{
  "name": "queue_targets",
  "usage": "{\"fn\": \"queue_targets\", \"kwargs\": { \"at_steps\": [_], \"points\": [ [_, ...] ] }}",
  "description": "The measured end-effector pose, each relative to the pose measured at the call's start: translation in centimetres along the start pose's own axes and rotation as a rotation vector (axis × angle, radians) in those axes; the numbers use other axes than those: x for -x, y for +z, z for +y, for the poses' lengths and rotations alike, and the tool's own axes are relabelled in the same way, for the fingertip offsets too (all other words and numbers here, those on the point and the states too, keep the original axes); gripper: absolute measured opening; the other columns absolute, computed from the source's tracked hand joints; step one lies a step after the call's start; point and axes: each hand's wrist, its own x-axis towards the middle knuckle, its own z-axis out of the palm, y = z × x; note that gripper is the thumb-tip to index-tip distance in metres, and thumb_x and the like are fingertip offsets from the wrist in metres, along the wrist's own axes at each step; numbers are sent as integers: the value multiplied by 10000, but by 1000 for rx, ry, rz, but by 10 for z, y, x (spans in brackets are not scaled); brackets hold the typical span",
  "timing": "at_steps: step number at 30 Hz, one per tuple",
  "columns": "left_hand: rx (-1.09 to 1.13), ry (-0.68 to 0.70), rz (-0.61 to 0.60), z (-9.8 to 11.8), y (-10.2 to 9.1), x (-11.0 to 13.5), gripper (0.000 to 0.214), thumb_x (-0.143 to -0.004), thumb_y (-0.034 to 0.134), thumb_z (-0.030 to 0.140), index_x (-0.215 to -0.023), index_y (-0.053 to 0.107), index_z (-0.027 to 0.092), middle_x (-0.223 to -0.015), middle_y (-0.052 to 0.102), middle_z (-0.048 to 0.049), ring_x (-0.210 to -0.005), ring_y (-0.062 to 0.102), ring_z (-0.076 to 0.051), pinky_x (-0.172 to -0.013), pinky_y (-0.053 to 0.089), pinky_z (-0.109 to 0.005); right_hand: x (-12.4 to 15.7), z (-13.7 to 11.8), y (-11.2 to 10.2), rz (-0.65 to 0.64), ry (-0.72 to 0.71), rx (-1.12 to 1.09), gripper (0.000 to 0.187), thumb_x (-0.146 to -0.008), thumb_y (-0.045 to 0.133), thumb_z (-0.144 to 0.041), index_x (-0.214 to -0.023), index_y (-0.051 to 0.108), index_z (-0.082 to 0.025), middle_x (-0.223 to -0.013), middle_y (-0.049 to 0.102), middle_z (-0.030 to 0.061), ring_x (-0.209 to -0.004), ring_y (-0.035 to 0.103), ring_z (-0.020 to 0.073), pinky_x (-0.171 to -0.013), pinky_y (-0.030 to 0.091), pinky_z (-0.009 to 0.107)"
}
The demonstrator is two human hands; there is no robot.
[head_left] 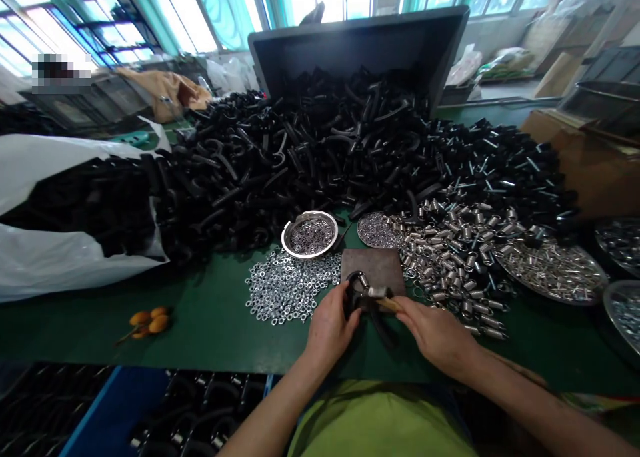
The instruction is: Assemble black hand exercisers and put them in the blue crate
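Observation:
My left hand [330,320] is closed around a black curved plastic part [356,285] that has a coil spring [363,282] set in it. This part rests over a flat metal block [373,262] on the green table. In my right hand [437,334] is the wooden handle of a small hammer [380,292]; its metal head lies over the black part, and I cannot tell whether they touch. Silver nuts [285,287] are spread left of the block. Loose coil springs [457,250] lie to its right.
A heap of black plastic parts [310,150] spills from a tipped grey bin [360,40]. Metal bowls of small hardware, one a round bowl [285,240], stand around. Orange fruits [150,322] lie at left. A blue crate [113,410] sits below the table edge.

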Motion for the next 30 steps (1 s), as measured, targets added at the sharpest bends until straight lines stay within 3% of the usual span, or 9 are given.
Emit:
{"fn": "queue_targets", "kwargs": {
  "at_steps": [6,11,14,17,19,24,27,30],
  "points": [
    [31,-1,-14,2,0,-3,527,-758,557,185,-1260,396,206,-944,601,-56,-851,580,-196,-760,470,-321,19,4,1,113,32,-37,352,-928,293,-276,-1222,485,-243,-1141,647,74,-952,643,217,-785,496,366],
    [42,-22,-1,1,3,-4,546,-749,563,189,-1264,383,195,-889,601,-41,-812,581,-193,-735,462,-314,3,-8,2,146,-20,36,336,-930,315,-269,-1204,507,-234,-1050,681,70,-841,670,216,-664,511,332],
    [54,-1,-1,-1,3,-5,502,-744,560,170,-1232,448,194,-943,606,-63,-860,576,-204,-762,458,-325,-2,-3,13,132,-61,103,315,-938,338,-292,-1188,521,-232,-1050,681,57,-814,671,209,-656,515,330],
    [117,11,-20,-3,-5,-8,406,-757,547,159,-1159,562,218,-971,608,-68,-865,572,-200,-778,451,-331,18,18,23,257,-93,125,338,-944,329,-257,-1239,481,-191,-1087,662,78,-881,653,190,-718,509,318],
    [267,-66,-26,-2,-10,-11,344,-774,558,198,-1112,617,230,-926,621,-56,-818,580,-187,-760,459,-324,42,36,28,356,-115,176,360,-939,345,-230,-1277,450,-165,-1087,654,92,-894,640,182,-734,499,309],
    [1027,-531,-81,13,-4,-14,398,-733,662,367,-1062,633,145,-887,663,-81,-726,613,-176,-619,508,-288,85,78,45,450,-166,386,373,-897,478,-275,-1257,507,-183,-899,668,71,-776,612,186,-712,466,320],
    [1332,-680,-86,30,10,-7,401,-730,683,363,-1055,637,134,-1066,654,-120,-873,634,-191,-767,520,-306,87,89,55,465,-177,460,314,-886,496,-275,-1175,586,-192,-902,659,83,-806,591,207,-731,448,344],
    [1422,-692,-82,47,17,6,430,-755,669,332,-1152,605,181,-1278,558,-93,-1149,534,-202,-1006,396,-315,77,88,55,483,-197,451,264,-874,517,-276,-1087,637,-177,-993,646,110,-930,558,245,-808,428,387]
  ]
}}
